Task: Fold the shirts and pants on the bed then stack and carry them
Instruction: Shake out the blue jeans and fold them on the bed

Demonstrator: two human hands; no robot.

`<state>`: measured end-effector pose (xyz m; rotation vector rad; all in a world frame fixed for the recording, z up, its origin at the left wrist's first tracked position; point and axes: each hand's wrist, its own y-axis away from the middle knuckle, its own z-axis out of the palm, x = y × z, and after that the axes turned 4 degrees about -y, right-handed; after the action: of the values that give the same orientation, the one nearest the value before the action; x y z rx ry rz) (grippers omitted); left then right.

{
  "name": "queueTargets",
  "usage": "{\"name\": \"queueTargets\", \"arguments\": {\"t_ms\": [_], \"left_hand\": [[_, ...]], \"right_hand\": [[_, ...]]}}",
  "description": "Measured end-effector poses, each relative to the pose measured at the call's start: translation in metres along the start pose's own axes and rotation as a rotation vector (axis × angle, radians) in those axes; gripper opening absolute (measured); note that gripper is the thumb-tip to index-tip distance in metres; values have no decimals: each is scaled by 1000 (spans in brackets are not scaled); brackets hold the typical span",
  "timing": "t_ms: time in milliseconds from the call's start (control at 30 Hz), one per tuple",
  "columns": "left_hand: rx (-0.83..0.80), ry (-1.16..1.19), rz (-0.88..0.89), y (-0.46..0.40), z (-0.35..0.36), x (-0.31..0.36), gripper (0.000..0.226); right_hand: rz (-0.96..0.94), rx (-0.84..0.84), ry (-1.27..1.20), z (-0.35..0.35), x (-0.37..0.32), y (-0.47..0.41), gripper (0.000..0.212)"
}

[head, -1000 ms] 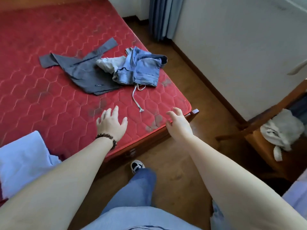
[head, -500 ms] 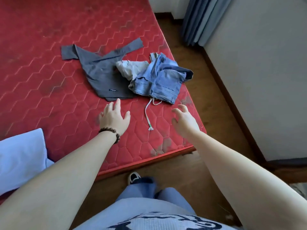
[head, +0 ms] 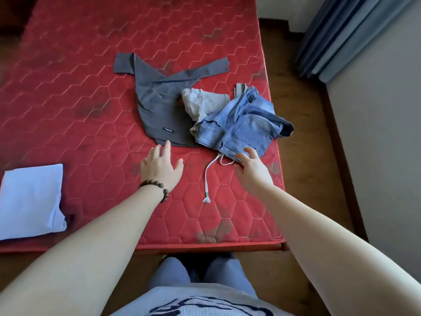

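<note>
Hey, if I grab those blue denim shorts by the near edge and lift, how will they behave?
The denim shorts lie crumpled in soft folds, so they will probably sag and unfold, not lift flat. Their white drawstring trails loose across the red mattress and will likely dangle. The pale garment tucked against them may drag along.

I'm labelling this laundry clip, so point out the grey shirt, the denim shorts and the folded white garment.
grey shirt (head: 157,103): head view, middle of its body.
denim shorts (head: 247,131): head view, back pocket panel.
folded white garment (head: 32,199): head view, centre of its top face.
</note>
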<state>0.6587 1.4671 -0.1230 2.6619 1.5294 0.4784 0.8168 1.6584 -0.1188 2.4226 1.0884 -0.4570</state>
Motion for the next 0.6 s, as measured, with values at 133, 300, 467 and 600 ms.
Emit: {"name": "queueTargets", "arguments": {"t_ms": [133,300,467,600], "left_hand": [[-22,-25,-39,-24,17,11,65],[-122,-63,-51,-58,63,14,67],[-215,-82,3,-104,126,18,70],[-126,-104,191,-164,181,29,79]], "right_hand": [[-37,-25,-14,6,18,-36,29],[12,-91,-27,39,43,-79,34],[67,-124,27,85,78,-124,40],[88,-85,120,120,112,-174,55]]}}
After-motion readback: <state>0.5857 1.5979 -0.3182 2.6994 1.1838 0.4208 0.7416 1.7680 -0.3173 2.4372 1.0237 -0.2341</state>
